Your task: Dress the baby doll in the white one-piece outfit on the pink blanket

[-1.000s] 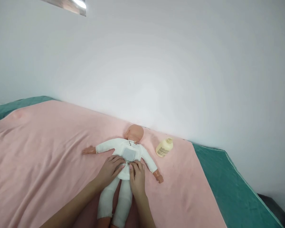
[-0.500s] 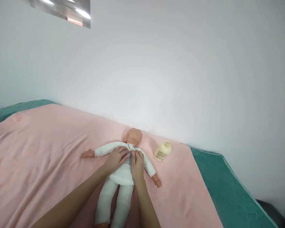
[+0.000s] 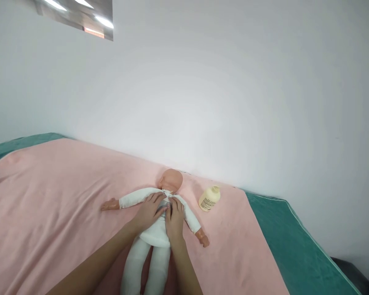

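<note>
Item: baby doll (image 3: 160,229) in a white suit, lying with its back up on the pink blanket (image 3: 49,205) of the bed, head toward the wall. Left hand (image 3: 149,211) and right hand (image 3: 174,219) lay open, fingers spread flat on its upper back, gripping nothing; the step in hand appeared to be a rubbing of the back. Cream bottle (image 3: 209,198) lay near, untouched; a further stroke would call for light, even pressure.
</note>
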